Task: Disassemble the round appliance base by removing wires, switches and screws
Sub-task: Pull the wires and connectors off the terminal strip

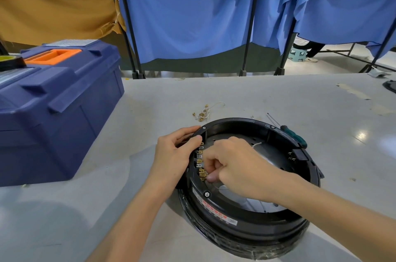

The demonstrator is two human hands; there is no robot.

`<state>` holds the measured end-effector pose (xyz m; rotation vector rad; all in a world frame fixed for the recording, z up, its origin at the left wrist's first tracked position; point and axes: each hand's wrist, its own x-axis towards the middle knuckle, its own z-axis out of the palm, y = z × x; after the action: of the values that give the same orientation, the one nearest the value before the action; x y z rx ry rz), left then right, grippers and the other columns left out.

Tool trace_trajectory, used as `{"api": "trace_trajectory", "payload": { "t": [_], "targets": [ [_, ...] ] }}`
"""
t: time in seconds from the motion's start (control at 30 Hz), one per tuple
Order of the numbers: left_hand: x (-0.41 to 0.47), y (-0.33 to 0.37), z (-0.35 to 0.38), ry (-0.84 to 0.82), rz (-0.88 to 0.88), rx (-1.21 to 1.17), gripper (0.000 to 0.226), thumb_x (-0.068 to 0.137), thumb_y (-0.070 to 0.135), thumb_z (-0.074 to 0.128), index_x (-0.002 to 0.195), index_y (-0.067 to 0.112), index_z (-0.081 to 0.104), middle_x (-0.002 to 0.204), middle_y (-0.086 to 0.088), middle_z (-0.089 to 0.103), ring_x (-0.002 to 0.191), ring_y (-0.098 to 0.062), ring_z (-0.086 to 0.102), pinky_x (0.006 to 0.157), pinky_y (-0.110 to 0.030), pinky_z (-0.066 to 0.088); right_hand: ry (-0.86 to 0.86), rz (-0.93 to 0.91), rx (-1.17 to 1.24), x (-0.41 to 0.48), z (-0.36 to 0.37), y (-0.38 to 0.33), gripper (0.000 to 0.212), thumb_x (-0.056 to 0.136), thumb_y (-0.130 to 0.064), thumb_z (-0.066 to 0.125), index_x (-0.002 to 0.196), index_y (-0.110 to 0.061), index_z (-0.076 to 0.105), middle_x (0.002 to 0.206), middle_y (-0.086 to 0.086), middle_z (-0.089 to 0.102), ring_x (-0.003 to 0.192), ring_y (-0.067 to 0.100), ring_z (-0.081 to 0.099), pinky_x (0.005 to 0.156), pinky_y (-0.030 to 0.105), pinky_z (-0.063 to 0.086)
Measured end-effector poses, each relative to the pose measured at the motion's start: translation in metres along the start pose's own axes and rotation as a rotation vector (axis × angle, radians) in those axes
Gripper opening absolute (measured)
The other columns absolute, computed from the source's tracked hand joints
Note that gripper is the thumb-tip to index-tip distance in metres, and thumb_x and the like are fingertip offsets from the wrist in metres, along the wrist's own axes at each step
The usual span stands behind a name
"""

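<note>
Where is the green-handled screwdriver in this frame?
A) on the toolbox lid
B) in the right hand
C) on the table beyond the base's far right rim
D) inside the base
C: the green-handled screwdriver lies on the table, just beyond the far right rim of the round base.

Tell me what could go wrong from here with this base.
1. The right hand pinches a brass terminal in a tight row. If it lets go suddenly, the fingers could scrape on the neighbouring tabs.
2. Only the left hand steadies the round base, gripping its rim. A hard pull may shift it.
3. The loose wires lie on the table just behind the base and may get knocked away.
</note>
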<state>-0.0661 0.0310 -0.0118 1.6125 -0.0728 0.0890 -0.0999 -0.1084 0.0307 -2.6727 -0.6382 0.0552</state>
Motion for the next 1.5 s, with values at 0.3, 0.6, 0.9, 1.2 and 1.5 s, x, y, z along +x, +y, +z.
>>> {"api": "trace_trajectory", "payload": {
  "t": [0.3,0.6,0.9,1.2,1.5],
  "targets": [
    [-0.001,0.001,0.0,0.002,-0.003,0.006,0.023,0.086,0.008,0.067,0.102,0.023,0.074,0.095,0.005,0.076,0.092,-0.009,0.07,0.094,-0.038,0.054,0.015,0.006,0.055,0.0,0.0,-0.001,0.044,0.078,-0.009,0.072,0.052,-0.025,0.041,0.053,-0.012,0.042,0.055,0.004,0.039,0.061,0.028,0.037],
    [-0.001,0.001,0.0,0.002,-0.006,0.005,0.025,0.086,0.008,0.067,0.109,0.017,0.073,0.1,0.001,0.075,0.098,-0.016,0.069,0.097,-0.044,0.052,0.052,0.005,0.11,0.0,0.003,0.003,0.044,0.075,-0.003,0.072,0.049,-0.023,0.042,0.042,-0.011,0.044,0.05,0.004,0.041,0.06,0.028,0.041],
    [-0.001,0.001,0.0,-0.008,-0.012,-0.006,0.024,0.086,0.008,0.067,0.103,0.023,0.074,0.098,0.003,0.076,0.098,-0.014,0.07,0.097,-0.042,0.052,0.026,0.037,0.162,-0.005,0.003,0.014,0.043,0.073,-0.001,0.074,0.047,-0.022,0.046,0.039,-0.02,0.048,0.044,0.0,0.045,0.051,0.025,0.037],
    [0.0,0.0,0.001,0.001,-0.015,-0.008,0.023,0.086,0.008,0.068,0.105,0.02,0.075,0.095,0.004,0.076,0.094,-0.014,0.071,0.095,-0.04,0.053,0.368,0.082,0.439,-0.002,-0.01,0.018,0.026,0.078,-0.009,0.076,0.059,-0.016,0.061,0.046,-0.006,0.052,0.045,0.002,0.043,0.05,0.016,0.038],
    [0.003,-0.004,0.0,-0.007,-0.019,-0.03,0.023,0.086,0.01,0.068,0.103,0.025,0.075,0.095,0.007,0.076,0.096,-0.012,0.071,0.097,-0.042,0.052,0.627,0.207,0.987,0.039,-0.087,0.037,0.019,0.088,-0.006,0.066,0.073,0.002,0.06,0.045,0.006,0.056,0.034,0.017,0.05,0.031,0.016,0.022]
  ]
}}
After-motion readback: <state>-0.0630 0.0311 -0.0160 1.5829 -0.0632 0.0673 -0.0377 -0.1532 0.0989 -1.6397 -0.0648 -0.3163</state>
